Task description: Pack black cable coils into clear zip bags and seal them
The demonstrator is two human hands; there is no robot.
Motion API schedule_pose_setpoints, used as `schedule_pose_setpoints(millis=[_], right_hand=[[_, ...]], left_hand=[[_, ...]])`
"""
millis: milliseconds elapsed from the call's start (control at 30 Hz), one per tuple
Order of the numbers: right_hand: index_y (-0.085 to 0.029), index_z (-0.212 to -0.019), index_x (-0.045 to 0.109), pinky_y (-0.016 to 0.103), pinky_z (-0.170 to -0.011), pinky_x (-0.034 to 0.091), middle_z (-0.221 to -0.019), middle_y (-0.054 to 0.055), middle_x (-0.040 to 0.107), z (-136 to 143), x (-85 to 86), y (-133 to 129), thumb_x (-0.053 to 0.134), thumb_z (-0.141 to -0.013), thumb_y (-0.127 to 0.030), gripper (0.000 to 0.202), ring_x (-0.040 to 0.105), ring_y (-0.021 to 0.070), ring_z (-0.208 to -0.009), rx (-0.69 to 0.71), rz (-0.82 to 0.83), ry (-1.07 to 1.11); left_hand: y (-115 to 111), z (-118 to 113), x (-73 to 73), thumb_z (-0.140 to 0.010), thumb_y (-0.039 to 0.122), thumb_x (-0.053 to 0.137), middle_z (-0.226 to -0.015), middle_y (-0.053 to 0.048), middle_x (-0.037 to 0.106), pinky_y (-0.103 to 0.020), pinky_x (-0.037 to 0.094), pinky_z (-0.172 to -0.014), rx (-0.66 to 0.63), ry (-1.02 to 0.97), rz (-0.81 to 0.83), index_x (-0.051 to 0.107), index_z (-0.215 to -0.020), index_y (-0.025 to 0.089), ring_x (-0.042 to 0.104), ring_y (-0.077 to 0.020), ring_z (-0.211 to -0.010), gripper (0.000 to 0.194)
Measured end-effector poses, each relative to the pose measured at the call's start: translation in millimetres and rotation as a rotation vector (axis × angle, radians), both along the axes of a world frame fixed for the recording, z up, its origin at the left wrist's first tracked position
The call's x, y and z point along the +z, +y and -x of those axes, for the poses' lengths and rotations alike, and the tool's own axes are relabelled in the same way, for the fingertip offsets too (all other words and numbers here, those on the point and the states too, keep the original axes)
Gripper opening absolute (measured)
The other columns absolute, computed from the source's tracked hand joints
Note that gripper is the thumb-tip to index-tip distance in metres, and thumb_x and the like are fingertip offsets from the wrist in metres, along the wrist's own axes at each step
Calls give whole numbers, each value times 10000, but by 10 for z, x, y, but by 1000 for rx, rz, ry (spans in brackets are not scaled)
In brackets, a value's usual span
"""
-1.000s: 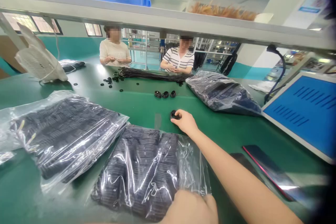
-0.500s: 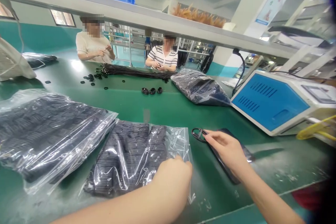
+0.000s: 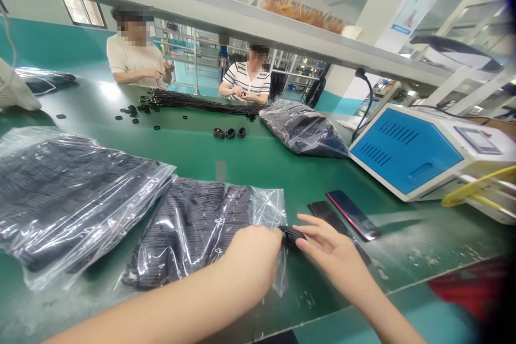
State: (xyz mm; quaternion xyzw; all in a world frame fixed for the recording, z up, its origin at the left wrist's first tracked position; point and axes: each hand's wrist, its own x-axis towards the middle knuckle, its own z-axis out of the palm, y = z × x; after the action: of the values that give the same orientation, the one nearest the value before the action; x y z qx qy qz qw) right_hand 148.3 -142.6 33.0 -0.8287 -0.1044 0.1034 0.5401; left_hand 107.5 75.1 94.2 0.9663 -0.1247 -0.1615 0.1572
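Observation:
A coiled black cable (image 3: 293,233) spans the small gap between my two hands. My right hand (image 3: 328,244) pinches its right end between thumb and fingers, with one finger raised off it. My left hand (image 3: 258,255) is closed at the coil's left end; its back hides most of its fingers. Under and beside the left hand lies a clear plastic bag (image 3: 193,226) packed with rows of black coiled cables, its loose end (image 3: 268,201) toward the right. Two dark phone-like slabs, one plain black (image 3: 324,212) and one red-edged (image 3: 355,215), lie just beyond the right hand.
Another filled bag (image 3: 76,193) lies left, and a third (image 3: 302,129) further back. Several small coils (image 3: 230,133) and a bundle of long cables (image 3: 193,103) lie across the green table (image 3: 181,145). A blue-and-white machine (image 3: 407,148) stands right. Two people sit opposite under a shelf (image 3: 242,19).
My right hand has brought the coiled cable left and nearer, up against my left hand. The red-edged slab now shows beyond it. The view has shifted slightly.

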Motion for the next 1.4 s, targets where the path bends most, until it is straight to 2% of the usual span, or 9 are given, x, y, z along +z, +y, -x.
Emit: schedule_pose_setpoints(millis=[100, 233, 333, 433, 600, 767, 1100, 1267, 1400], right_hand=[[-253, -1140, 766, 400, -1138, 544, -1359, 76, 649, -4, 32, 35, 710, -888, -536, 383, 659, 236, -1247, 78, 130, -83], [-262, -1141, 746, 447, -1053, 581, -1197, 50, 729, 27, 95, 60, 645, -928, -474, 318, 716, 234, -1082, 102, 296, -140], [-234, -1096, 747, 434, -1071, 571, -1172, 56, 740, 47, 151, 83, 682, -892, -464, 315, 723, 237, -1083, 57, 227, -92], [-210, -1108, 739, 412, -1112, 555, -1181, 69, 741, 67, 202, 113, 771, -817, -493, 407, 717, 238, -1129, 4, 75, 36], [-208, -1164, 749, 366, -1116, 556, -1234, 66, 710, 83, 295, 211, 800, -790, -461, 454, 703, 213, -1153, 69, 7, 79], [-210, -1040, 750, 289, -1085, 560, -1156, 23, 680, 41, 341, 305, 721, -862, -296, 200, 679, 153, -1123, 239, 81, -12], [-157, -989, 688, 228, -878, 541, -1055, 20, 706, 83, 593, 272, 566, -778, -99, 251, 668, 155, -1011, 407, 97, 101], [-112, -845, 638, 209, -736, 466, -889, 12, 679, -65, 477, 257, 535, -705, -126, 175, 593, 130, -842, 532, 143, 247], [-106, -792, 629, 187, -688, 404, -786, -14, 623, -166, 360, 274, 551, -704, -142, 123, 516, 94, -761, 621, 211, 256]], left_hand=[[49, -6, 10, -762, 90, 649, -971, -80, 764, -390, 595, -765, -57, -2, 20, 698, -1159, 237, 755, -318, -894, 426], [91, 19, 118, -853, 158, 566, -897, -114, 757, -387, 562, -715, -104, 19, -16, 754, -970, 187, 749, -322, -826, 224], [158, 24, 200, -956, 343, 502, -827, -107, 736, -384, 520, -691, -142, 0, -23, 738, -877, 181, 728, -310, -783, 297], [284, 13, 264, -906, 532, 614, -823, -45, 715, -329, 438, -628, -211, -16, -4, 710, -900, 232, 693, -267, -764, 315], [451, 4, 305, -886, 481, 669, -962, 21, 663, -263, 303, -565, -267, 70, 31, 693, -913, 306, 599, -174, -730, 179], [426, 14, 224, -914, 250, 588, -920, 13, 568, -270, 265, -547, -347, -60, 29, 689, -889, 292, 444, -106, -577, 111], [139, 24, 80, -900, 139, 581, -971, 14, 523, -276, 296, -549, -476, -596, 134, 619, -1060, 294, 425, -107, -619, 226], [-158, 232, -160, -910, 191, 587, -934, -41, 547, -290, 313, -506, -441, -795, 26, 567, -939, 237, 590, -193, -755, 58], [-273, 390, -317, -877, 217, 619, -935, -63, 560, -303, 383, -506, -376, -871, -15, 537, -958, 239, 634, -259, -814, 118]])
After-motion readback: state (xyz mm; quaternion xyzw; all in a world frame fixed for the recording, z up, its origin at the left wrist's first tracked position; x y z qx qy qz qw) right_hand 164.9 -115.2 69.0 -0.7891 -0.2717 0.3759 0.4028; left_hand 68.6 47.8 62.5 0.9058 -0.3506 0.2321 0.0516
